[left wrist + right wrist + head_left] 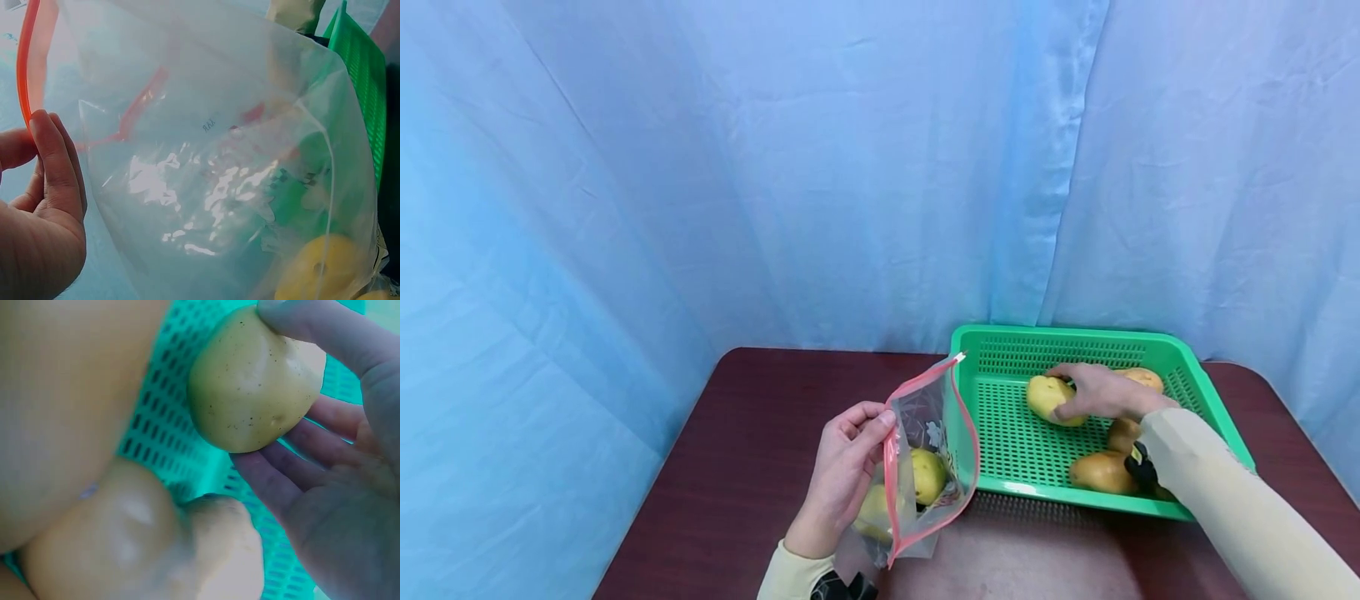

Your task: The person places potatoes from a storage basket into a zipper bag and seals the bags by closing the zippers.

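Note:
My left hand (847, 467) pinches the pink-red rim of a clear zip bag (963, 421), whose mouth gapes toward the right. Inside the bag lie yellow potatoes (928, 477), one of them showing through the plastic (325, 269) in the left wrist view. Over the green basket (1007, 487), my right hand (1093, 392) grips a yellow speckled potato (253, 381) between thumb and fingers. Whether that potato still touches the basket floor, I cannot tell. Other brownish potatoes (1103, 472) sit at the basket's right side, partly hidden under my right forearm.
The basket stands on the right part of a dark red-brown table (737, 450), at its back edge. Pale blue curtains (850, 167) hang behind and to the left of the table. The bag is close to the basket's left front corner.

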`<control>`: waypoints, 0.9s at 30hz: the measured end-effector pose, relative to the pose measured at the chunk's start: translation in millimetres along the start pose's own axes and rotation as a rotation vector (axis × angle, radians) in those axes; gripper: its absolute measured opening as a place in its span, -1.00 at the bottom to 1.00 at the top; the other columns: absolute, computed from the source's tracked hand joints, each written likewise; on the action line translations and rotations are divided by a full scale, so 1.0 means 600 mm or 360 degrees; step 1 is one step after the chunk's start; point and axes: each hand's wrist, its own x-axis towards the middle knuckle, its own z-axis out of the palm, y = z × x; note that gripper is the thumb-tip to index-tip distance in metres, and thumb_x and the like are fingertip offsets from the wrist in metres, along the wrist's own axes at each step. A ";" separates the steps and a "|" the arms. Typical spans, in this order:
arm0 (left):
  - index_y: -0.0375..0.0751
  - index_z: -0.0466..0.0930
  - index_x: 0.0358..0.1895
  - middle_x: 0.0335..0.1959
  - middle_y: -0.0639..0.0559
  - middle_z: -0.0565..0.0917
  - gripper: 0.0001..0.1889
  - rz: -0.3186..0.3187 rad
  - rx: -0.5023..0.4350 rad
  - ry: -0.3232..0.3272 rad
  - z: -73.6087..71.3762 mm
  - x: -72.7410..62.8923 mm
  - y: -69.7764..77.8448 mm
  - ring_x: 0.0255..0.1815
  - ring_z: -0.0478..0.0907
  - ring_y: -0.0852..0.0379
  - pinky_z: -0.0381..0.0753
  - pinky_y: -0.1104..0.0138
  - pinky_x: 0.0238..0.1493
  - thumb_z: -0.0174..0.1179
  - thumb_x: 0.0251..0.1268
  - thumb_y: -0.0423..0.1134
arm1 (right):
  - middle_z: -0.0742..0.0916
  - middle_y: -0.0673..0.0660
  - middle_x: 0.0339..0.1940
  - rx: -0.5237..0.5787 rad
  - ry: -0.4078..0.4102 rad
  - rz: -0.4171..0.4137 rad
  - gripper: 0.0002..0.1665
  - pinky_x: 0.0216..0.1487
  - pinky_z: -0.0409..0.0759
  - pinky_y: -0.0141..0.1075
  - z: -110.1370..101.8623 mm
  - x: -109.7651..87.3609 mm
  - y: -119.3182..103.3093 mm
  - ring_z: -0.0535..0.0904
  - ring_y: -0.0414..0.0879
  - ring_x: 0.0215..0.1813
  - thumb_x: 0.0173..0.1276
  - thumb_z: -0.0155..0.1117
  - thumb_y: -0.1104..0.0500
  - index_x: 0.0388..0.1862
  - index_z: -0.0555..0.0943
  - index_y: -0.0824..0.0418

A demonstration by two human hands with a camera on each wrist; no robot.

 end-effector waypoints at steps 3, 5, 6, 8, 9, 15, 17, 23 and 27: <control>-0.25 0.65 -0.17 -0.41 0.07 0.66 -0.96 0.0000 -0.0007 0.0000 0.001 0.003 -0.002 -0.48 0.58 0.27 0.62 0.47 -0.40 0.21 0.49 -0.38 | 0.62 0.38 0.19 -0.0016 0.0023 -0.0006 -0.06 -0.22 0.53 -0.14 -0.013 -0.003 -0.006 0.56 0.03 -0.10 0.24 0.52 -0.01 0.45 0.39 0.44; -0.26 0.65 -0.16 -0.42 0.07 0.66 -0.95 -0.0001 -0.0011 -0.0002 0.002 0.005 -0.002 -0.48 0.58 0.27 0.63 0.47 -0.40 0.21 0.49 -0.38 | 0.63 0.37 0.19 -0.0015 0.0047 -0.0013 -0.05 -0.21 0.54 -0.14 -0.023 -0.006 -0.011 0.58 0.02 -0.09 0.26 0.52 -0.04 0.47 0.38 0.43; -0.26 0.65 -0.17 -0.42 0.06 0.66 -0.95 -0.0001 -0.0011 -0.0004 0.002 0.006 -0.003 -0.47 0.58 0.27 0.63 0.47 -0.39 0.21 0.49 -0.38 | 0.64 0.35 0.18 -0.0003 0.0060 -0.0015 -0.04 -0.21 0.55 -0.15 -0.028 -0.007 -0.014 0.58 0.02 -0.08 0.27 0.52 -0.05 0.47 0.37 0.42; -0.24 0.66 -0.17 -0.42 0.06 0.65 -0.95 0.0001 -0.0012 -0.0002 0.004 0.008 -0.002 -0.47 0.58 0.26 0.63 0.47 -0.39 0.22 0.49 -0.37 | 0.65 0.33 0.16 0.0012 0.0099 -0.0022 -0.02 -0.20 0.56 -0.15 -0.039 -0.012 -0.020 0.59 0.01 -0.08 0.28 0.52 -0.09 0.49 0.36 0.41; -0.22 0.67 -0.18 -0.42 0.06 0.65 -0.95 0.0003 -0.0013 0.0000 0.004 0.010 -0.002 -0.48 0.57 0.26 0.63 0.47 -0.39 0.22 0.49 -0.37 | 0.66 0.31 0.15 0.0029 0.0120 -0.0025 -0.01 -0.18 0.56 -0.15 -0.044 -0.014 -0.023 0.59 0.01 -0.07 0.28 0.52 -0.10 0.49 0.36 0.40; -0.30 0.65 -0.15 -0.44 0.05 0.64 -0.94 0.0013 -0.0038 0.0024 0.007 0.016 -0.002 -0.50 0.58 0.25 0.62 0.46 -0.41 0.21 0.49 -0.38 | 0.69 0.19 0.10 0.0107 0.0240 -0.0050 -0.01 -0.08 0.59 -0.09 -0.070 -0.032 -0.045 0.61 0.05 0.06 0.31 0.51 -0.15 0.52 0.35 0.34; -0.31 0.64 -0.15 -0.45 0.05 0.64 -0.94 0.0016 -0.0046 0.0031 0.008 0.018 -0.002 -0.50 0.58 0.25 0.62 0.46 -0.42 0.21 0.49 -0.38 | 0.69 0.17 0.09 0.0123 0.0276 -0.0050 -0.03 -0.08 0.59 -0.10 -0.073 -0.038 -0.053 0.61 0.03 0.05 0.32 0.50 -0.14 0.53 0.34 0.30; -0.26 0.65 -0.18 -0.45 0.05 0.64 -0.96 0.0013 -0.0065 0.0053 0.008 0.022 -0.005 -0.49 0.58 0.25 0.62 0.47 -0.41 0.22 0.48 -0.38 | 0.70 0.22 0.14 0.0119 0.0440 -0.0099 -0.08 -0.11 0.61 -0.13 -0.070 -0.057 -0.077 0.63 0.07 0.07 0.35 0.47 -0.09 0.54 0.36 0.26; -0.29 0.64 -0.16 -0.46 0.05 0.64 -0.95 0.0002 -0.0076 0.0066 0.009 0.022 -0.011 -0.50 0.58 0.25 0.62 0.47 -0.41 0.21 0.49 -0.39 | 0.69 0.24 0.16 0.0167 0.0535 -0.0111 -0.10 -0.14 0.62 -0.12 -0.063 -0.080 -0.094 0.62 0.12 0.12 0.36 0.48 -0.10 0.54 0.37 0.21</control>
